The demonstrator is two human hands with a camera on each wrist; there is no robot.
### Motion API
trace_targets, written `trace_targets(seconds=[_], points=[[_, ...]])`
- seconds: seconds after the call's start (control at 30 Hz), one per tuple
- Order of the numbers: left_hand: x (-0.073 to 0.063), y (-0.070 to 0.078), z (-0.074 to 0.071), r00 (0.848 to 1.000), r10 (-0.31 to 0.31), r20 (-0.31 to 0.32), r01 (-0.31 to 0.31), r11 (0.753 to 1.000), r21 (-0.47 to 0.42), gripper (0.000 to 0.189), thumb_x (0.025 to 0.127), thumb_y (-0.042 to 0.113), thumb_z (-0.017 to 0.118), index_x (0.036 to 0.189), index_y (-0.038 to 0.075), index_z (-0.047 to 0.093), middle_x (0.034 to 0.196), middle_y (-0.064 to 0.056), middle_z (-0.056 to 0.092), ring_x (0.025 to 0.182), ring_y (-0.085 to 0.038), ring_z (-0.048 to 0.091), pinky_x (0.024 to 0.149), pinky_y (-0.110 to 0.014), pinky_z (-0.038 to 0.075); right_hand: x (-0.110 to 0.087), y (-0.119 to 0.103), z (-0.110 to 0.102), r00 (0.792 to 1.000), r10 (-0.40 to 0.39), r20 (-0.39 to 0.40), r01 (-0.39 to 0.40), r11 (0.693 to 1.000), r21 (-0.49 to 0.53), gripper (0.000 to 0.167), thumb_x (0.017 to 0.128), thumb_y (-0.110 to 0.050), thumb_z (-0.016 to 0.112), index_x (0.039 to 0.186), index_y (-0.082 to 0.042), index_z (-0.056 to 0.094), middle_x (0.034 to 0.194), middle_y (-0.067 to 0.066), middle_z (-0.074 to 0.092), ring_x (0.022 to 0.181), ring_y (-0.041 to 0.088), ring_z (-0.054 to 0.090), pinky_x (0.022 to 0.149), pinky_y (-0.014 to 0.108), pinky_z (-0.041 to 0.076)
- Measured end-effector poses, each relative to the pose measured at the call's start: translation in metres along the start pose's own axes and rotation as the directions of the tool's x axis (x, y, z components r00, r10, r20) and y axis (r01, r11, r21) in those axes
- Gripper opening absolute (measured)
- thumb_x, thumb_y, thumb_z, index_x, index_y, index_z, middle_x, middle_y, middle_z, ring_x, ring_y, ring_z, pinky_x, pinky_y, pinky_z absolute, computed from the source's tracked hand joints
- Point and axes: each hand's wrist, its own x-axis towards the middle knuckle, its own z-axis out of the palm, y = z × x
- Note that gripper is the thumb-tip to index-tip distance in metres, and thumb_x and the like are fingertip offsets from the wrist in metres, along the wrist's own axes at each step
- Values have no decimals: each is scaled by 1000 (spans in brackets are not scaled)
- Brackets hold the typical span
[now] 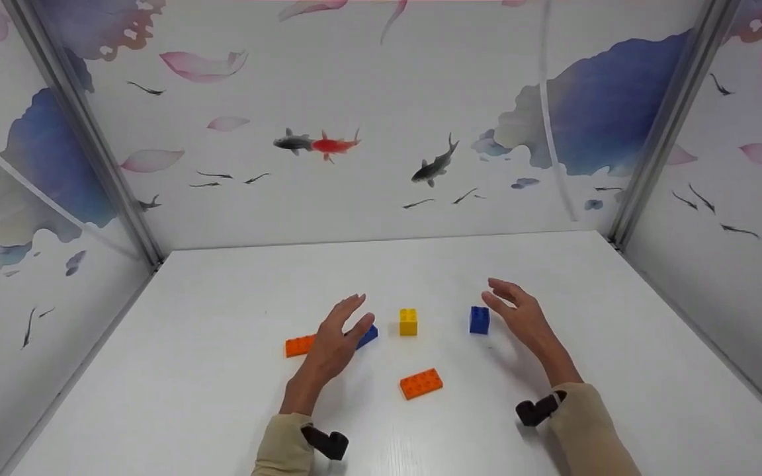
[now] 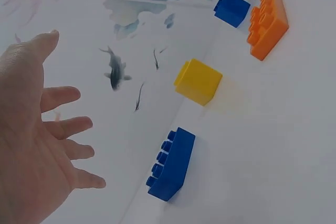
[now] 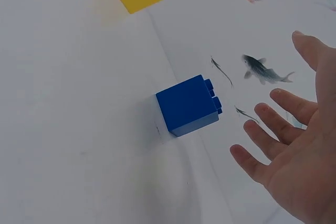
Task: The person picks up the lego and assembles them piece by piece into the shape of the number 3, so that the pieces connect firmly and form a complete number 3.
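My left hand [image 1: 336, 340] hovers over the left side of the bricks, fingers spread and holding nothing. It partly covers a long blue brick [image 2: 176, 166] and an orange brick [image 1: 300, 346] in the head view. To the right, my right hand [image 1: 518, 316] is held beside a small blue brick [image 3: 188, 105], fingers extended and apart from it. Between the hands stands a small yellow brick [image 1: 408, 322], studs up. Nearer to me lies another orange brick [image 1: 421, 383], flat and slightly turned.
The bricks sit on a white table [image 1: 209, 410]. A white back wall [image 1: 381, 205] printed with fish and petals rises behind it, with similar walls on both sides. Metal posts [image 1: 665, 125] stand at the back corners. A black wrist camera [image 1: 538, 410] sits at each cuff.
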Motion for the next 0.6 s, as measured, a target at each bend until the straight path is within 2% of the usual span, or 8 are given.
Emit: trace_targets(seconds=[0.1,0.23,0.4,0.6], points=[[1,1,5,1000,7,27,-6,999,-49,71,96,65,48,152,21,42,161,-8,37,150,-33,33,121,-57,29,3,1,0,1000,-3,-3,4,999,39,67,99,-51,56,151,-11,43,156,15,44,146,34,39,121,54,32],[0,0,9,996,4,91,7,993,-116,65,99,59,50,150,19,45,151,-9,50,140,-32,48,116,-51,40,4,4,1,1000,10,17,-12,991,135,67,98,-48,59,150,-8,43,155,16,45,145,33,42,120,52,34],[0,-1,13,978,-24,206,62,982,-178,62,99,52,55,147,14,49,136,-13,62,124,-31,61,100,-43,55,4,11,4,995,63,83,-78,979,188,71,97,-49,61,152,-8,40,157,16,42,142,32,46,118,48,38],[0,-4,21,958,-37,285,97,975,-199,60,96,40,66,143,7,53,127,-13,66,108,-28,67,81,-34,62,4,18,6,981,123,151,-155,962,226,77,94,-50,65,153,-8,38,158,15,40,145,32,42,119,48,36]])
